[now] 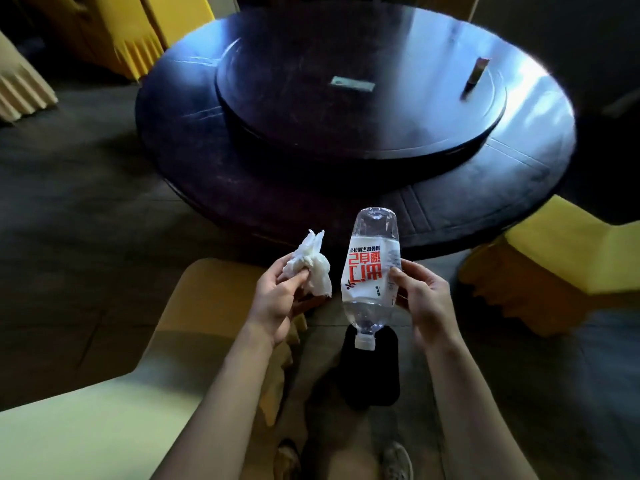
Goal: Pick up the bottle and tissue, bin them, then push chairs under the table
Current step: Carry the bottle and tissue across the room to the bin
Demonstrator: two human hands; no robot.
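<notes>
— Where is the clear plastic bottle [372,271]?

— In front of the person, upside down, in the air off the table's near edge. Its white cap points at six o'clock and its dimpled base at twelve. The thin walls are dented, and a white wrap label with red characters circles the middle.

— Who holds it?

— The right hand [422,299] grips it from the three o'clock side, thumb and fingertips curled onto the label.

— And the crumpled white tissue [313,268]?

— At the bottle's nine o'clock, just beside it and apart from it. It is soft and creased, bunched into a wad with two twisted peaks. The left hand [277,299] pinches it between thumb and fingers.

— Below the cap?

— A black rounded shape [370,379] on the floor at six o'clock. What it is cannot be told. Further down are the person's pale shoes [396,459].

— Beyond the hands?

— At twelve o'clock, a round dark wooden table [207,143] with a glossy top and a raised round turntable [311,98] on it. A small flat greenish rectangle [352,84] lies near the turntable's centre. A slim dark stick-like object [476,76], blurred, stands tilted toward its two o'clock edge.

— Chairs?

— A pale yellow fabric-covered chair [138,358] sits at eight o'clock and a brighter yellow covered chair [571,258] at three, both out from the table. More yellow pleated covers [114,32] are at eleven.
</notes>
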